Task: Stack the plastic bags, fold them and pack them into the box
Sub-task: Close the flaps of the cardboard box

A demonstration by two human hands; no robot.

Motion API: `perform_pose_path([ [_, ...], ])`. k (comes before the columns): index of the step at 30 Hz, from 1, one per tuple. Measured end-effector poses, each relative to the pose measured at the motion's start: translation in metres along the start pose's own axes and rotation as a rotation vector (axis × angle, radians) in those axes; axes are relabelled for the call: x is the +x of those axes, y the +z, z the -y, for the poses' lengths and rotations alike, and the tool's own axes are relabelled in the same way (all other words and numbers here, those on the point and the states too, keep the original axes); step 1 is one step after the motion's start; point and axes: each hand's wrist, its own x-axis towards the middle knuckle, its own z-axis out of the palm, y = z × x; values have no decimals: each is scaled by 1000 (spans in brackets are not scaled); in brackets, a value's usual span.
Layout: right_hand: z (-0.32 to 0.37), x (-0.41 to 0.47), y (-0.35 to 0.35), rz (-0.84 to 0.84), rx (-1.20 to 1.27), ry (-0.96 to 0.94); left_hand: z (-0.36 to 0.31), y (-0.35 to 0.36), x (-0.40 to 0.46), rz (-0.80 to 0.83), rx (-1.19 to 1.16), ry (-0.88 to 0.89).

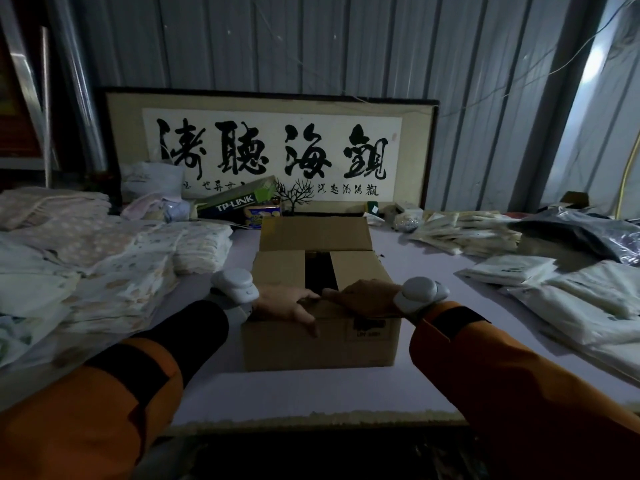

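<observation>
Both hands, left hand and right hand, are pressing flat on the near flap of the box mid-surface near the front edge, holding nothing, with the bags piled by the right edge, so push too hard and the flap could buckle in.

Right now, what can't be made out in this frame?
- Inside of the brown cardboard box, head view: a dark gap between its flaps hides any contents.
- Left hand and right hand fingers: blurred, grip unclear.
- White plastic bags: cut off by the right edge.
</observation>
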Motion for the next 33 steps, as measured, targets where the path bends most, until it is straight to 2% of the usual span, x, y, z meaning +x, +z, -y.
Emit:
perform_pose_path([
  [6, 1, -5, -38, 103, 138, 29, 5, -26, 6, 43, -137, 38],
  [9, -2, 1, -50, 89, 150, 44, 7, -40, 15, -11, -193, -37],
  [12, -2, 13, -56, 74, 163, 40, 9, -57, 20, 20, -213, -112],
  [16, -1, 39, -63, -77, 151, -19, 13, -75, 22, -41, -114, -63],
  [20, -6, 64, -71, -178, 19, -90, 24, -84, 37, -163, -26, -55],
  [25, -11, 97, -80, -154, -70, -64, 38, -91, 56, -362, 3, -6],
  [29, -15, 111, -82, -422, -43, -116, 49, -95, 70, -519, 109, -10],
  [33, -17, 114, -83, -523, -59, -124, 57, -96, 80, -582, 131, 15],
])
